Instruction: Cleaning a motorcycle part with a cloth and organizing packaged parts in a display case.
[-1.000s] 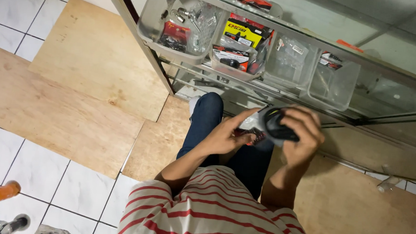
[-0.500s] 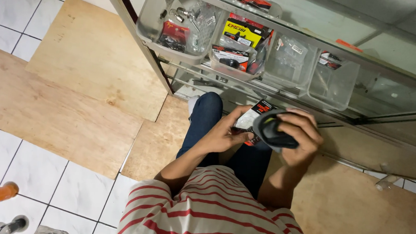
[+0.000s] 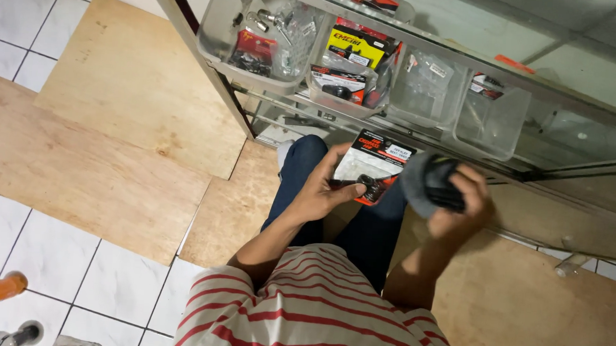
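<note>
Plywood sheets (image 3: 112,149) cover white tiles (image 3: 34,299); left hand (image 3: 317,191) fingers pinch packet (image 3: 373,166), right hand (image 3: 461,202) grips grey cloth (image 3: 419,189).

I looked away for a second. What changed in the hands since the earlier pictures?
The hands have parted: the left hand now holds the packet alone, and the right hand has drawn the dark round object off to the right. The bins on the shelf look unchanged.
</note>
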